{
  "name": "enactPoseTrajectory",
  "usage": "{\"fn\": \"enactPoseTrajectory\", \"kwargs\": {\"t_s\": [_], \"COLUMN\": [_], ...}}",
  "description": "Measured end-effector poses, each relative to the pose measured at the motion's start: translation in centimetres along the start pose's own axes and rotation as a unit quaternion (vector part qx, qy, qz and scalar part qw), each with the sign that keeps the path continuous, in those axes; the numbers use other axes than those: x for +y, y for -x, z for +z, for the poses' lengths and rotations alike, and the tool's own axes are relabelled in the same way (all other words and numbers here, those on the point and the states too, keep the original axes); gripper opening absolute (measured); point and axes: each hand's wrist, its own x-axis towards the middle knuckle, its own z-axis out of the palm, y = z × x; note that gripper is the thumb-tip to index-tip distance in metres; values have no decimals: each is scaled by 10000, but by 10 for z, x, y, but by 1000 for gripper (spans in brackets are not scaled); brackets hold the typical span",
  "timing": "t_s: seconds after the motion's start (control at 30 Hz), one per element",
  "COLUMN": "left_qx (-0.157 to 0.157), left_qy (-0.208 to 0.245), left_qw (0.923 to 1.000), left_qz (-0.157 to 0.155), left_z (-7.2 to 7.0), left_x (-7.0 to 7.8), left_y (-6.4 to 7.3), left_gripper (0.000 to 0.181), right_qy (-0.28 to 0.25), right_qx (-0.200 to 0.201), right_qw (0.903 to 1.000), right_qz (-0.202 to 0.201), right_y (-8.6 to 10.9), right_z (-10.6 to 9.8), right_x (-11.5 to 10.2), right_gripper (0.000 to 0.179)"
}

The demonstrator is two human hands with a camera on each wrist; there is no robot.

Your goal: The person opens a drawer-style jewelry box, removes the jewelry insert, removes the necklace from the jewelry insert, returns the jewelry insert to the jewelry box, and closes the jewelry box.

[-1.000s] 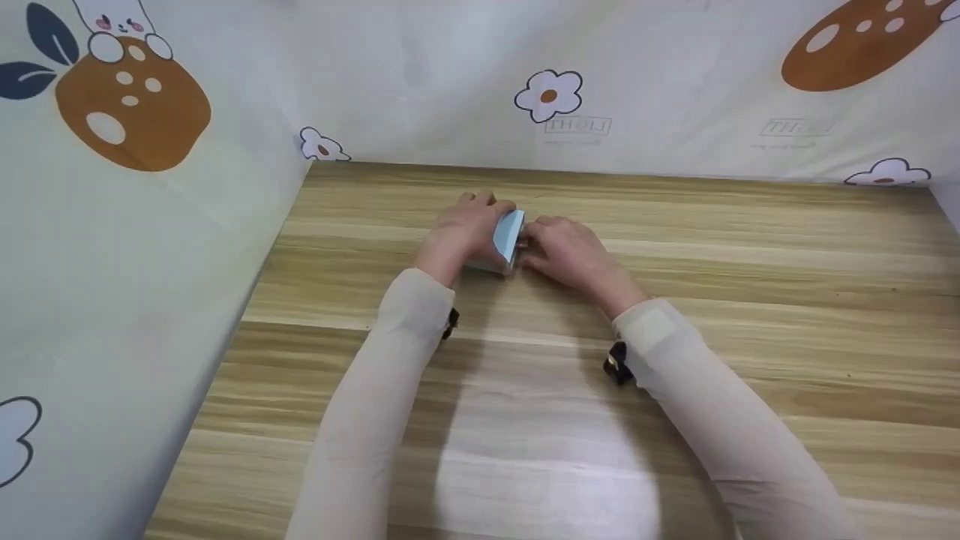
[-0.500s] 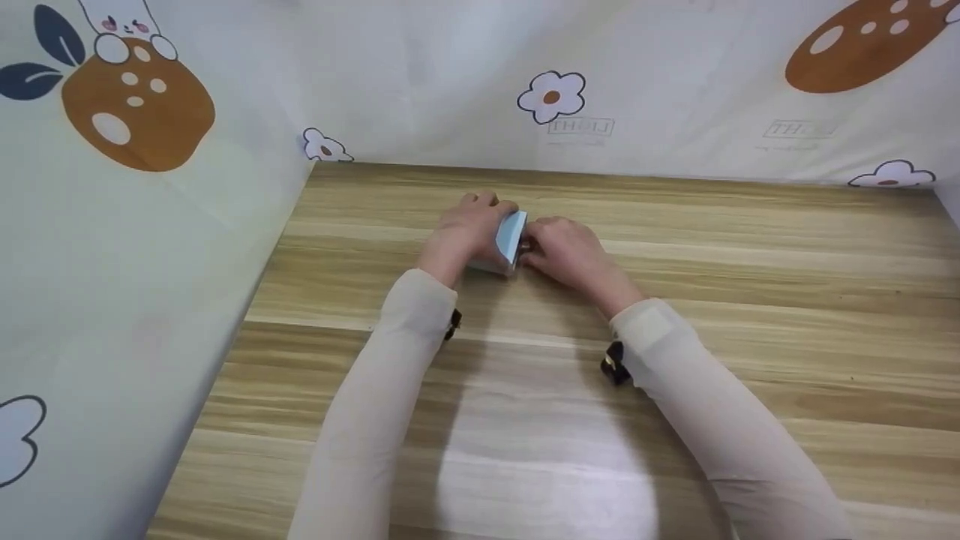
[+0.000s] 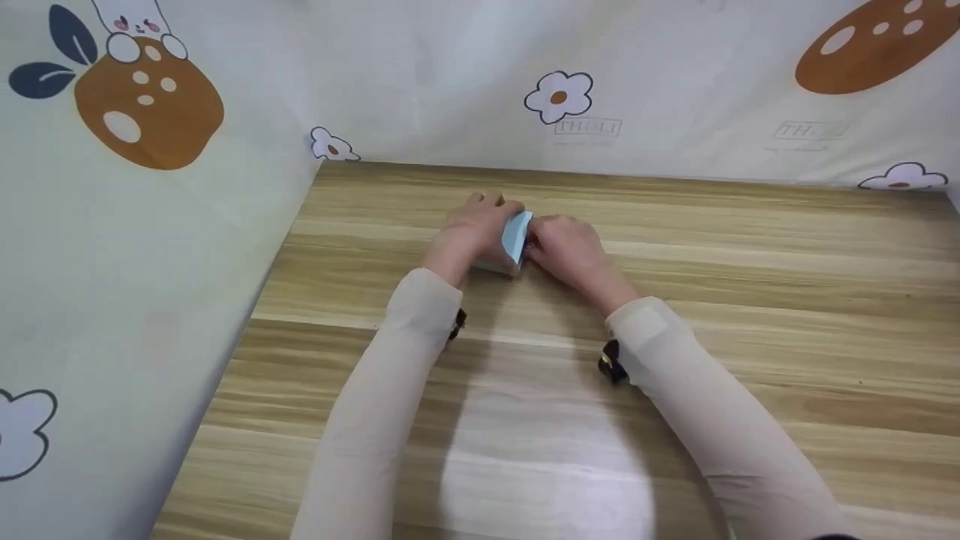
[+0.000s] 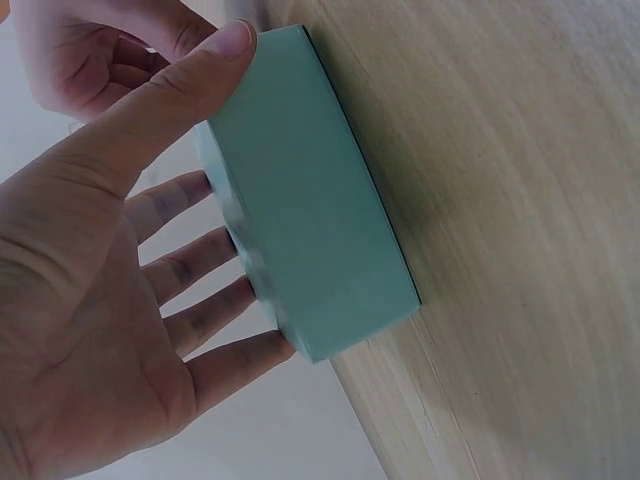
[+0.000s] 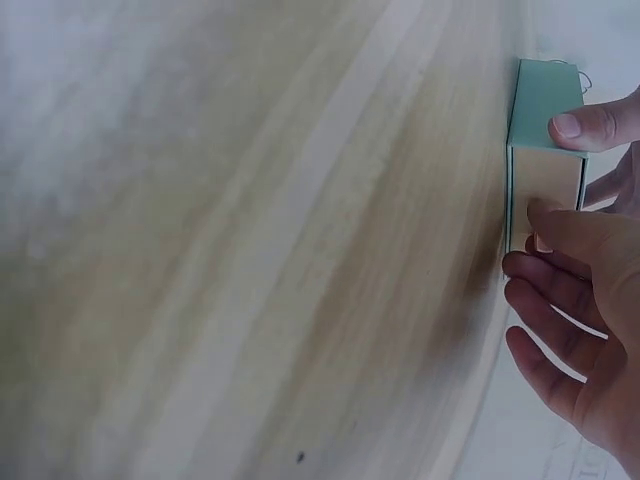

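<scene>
Sheeting point(image 3: 240, 225) printed with an orange fruit point(image 3: 154, 112) is hanging well to the left of a pale blue-green box point(image 4: 310, 200), which is resting on a wood-grain desk point(image 3: 750, 247).

Just left of the box and touching it, a person's left hand point(image 3: 474, 231) is gripping across its width: the thumb is pressing one side, the four fingers are splaying along another, and the gap between them is only as wide as the box.

At the right of the box, a tan end panel point(image 5: 548, 178) is facing the right hand point(image 3: 568, 244). That hand's thumb is touching the panel; its other fingers are bending loosely beside it, partly open. Whether they are pinching anything cannot be told.

The effort seems to be centring on this panel. Doing it well probably means the left hand is bracing the box without denting its sides, while the right is working gently and straight along the box's length, so the panel is not tilting or catching.
</scene>
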Motion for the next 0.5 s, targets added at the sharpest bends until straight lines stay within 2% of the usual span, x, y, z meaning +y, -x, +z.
{"fn": "enactPoseTrajectory", "kwargs": {"t_s": [0.5], "left_qx": [-49], "left_qy": [-59], "left_qw": [10000], "left_qz": [-50], "left_z": [-1], "left_x": [1], "left_y": [-1], "left_gripper": [94], "right_qy": [301], "right_qx": [6], "right_qw": [9995], "right_qz": [96], "right_y": [-4], "right_z": [3], "right_x": [-4], "right_gripper": [18]}}
